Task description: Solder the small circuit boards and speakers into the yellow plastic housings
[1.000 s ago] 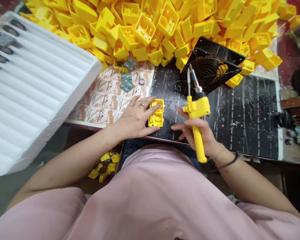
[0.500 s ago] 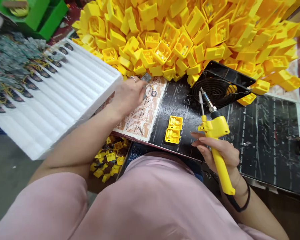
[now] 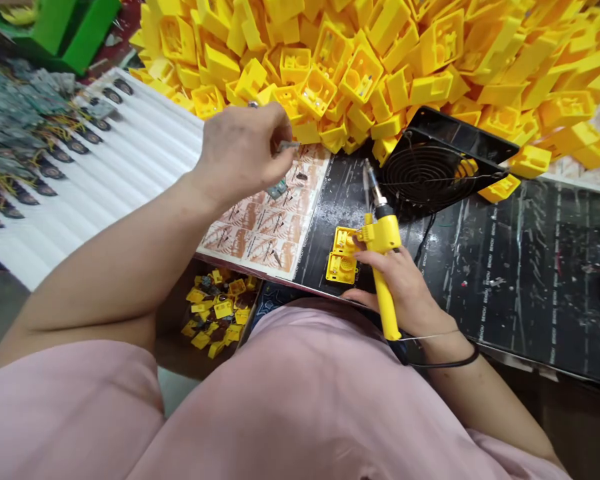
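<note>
The left hand [image 3: 247, 150] is bent narrow and holds a small grey board [image 3: 287, 146] between thumb and fingers, above the patterned sheet [image 3: 255, 233]; half a second ago it was lower, at this sheet. A green board [image 3: 277, 190] shows below it; whether it hangs or lies, I cannot tell. The right hand [image 3: 405, 287] holds the yellow soldering gun [image 3: 386, 233]. Earlier it was apart from the open yellow case [image 3: 343, 268]; now its fingers reach the case's right edge. The case lies on the black mat [image 3: 525, 267], near side.
</note>
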Demonstrator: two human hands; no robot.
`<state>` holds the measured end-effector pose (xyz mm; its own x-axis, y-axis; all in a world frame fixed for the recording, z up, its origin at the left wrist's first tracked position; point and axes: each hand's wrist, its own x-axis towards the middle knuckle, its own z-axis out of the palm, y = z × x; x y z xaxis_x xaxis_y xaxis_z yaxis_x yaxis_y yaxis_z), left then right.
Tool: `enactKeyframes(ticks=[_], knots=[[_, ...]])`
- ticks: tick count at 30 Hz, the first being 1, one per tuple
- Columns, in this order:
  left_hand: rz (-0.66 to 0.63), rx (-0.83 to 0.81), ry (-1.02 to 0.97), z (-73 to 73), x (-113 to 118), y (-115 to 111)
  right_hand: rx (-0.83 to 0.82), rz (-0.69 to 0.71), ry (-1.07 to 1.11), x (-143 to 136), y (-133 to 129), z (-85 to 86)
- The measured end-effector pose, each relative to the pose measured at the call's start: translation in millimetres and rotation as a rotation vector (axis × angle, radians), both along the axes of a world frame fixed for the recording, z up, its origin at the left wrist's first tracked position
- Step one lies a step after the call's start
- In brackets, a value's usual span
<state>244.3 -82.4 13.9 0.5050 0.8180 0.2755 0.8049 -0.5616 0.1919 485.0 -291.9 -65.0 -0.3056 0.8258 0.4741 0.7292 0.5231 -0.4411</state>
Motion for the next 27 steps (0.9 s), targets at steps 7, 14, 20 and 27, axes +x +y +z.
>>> enactKeyframes(ticks=[7,14,20,27], knots=[[-0.352,0.153,-0.069,-56.9,-55,-70,0.07,-0.038,0.06,-14,3,5.4],[-0.243,-0.039,0.046,-47.7,-54,-97,0.094,-0.036,0.045,-6,5,12.1],[-0.087,-0.145,0.358,-39.1,-15,-86,0.093,-0.031,0.024,-1,-1,12.2],[-0.14,-0.483,0.095,-46.4,-20,-75,0.116,-0.03,-0.06,-5,-5,-2.0]])
